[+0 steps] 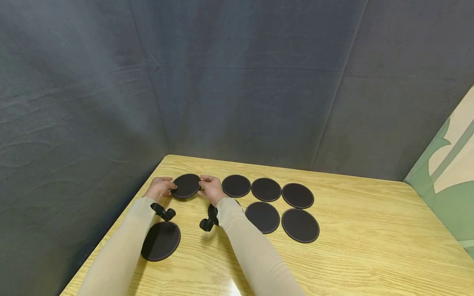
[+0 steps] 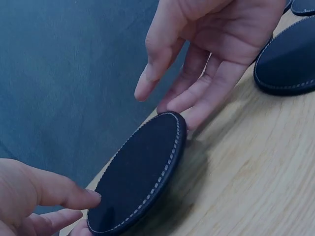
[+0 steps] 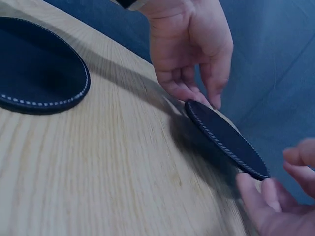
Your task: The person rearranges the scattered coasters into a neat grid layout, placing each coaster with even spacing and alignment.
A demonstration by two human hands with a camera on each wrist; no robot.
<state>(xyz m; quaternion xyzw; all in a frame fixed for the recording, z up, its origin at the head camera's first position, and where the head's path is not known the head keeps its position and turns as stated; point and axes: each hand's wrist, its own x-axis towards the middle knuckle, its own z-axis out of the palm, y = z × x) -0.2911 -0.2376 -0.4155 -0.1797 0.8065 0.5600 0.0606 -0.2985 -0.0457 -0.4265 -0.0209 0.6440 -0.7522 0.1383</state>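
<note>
A round black coaster [image 1: 187, 186] with pale edge stitching is held tilted just above the table near its far left corner. My left hand [image 1: 160, 188] pinches its left edge, thumb on top and fingers beneath, as the left wrist view shows. At the opposite edge, the fingertips of my right hand [image 1: 212, 189] touch the rim from below; the thumb [image 2: 147, 81] is lifted away from the coaster. Another black coaster [image 1: 161, 241] lies flat near my left forearm. My right wrist partly covers one more coaster beneath it.
To the right, several matching coasters lie flat in two rows, including a back one [image 1: 236, 186] and a front one [image 1: 300, 225]. The wooden table [image 1: 370, 230] meets grey-blue fabric [image 1: 252, 90] behind and on the left. A green patterned surface [image 1: 449, 181] borders the right side.
</note>
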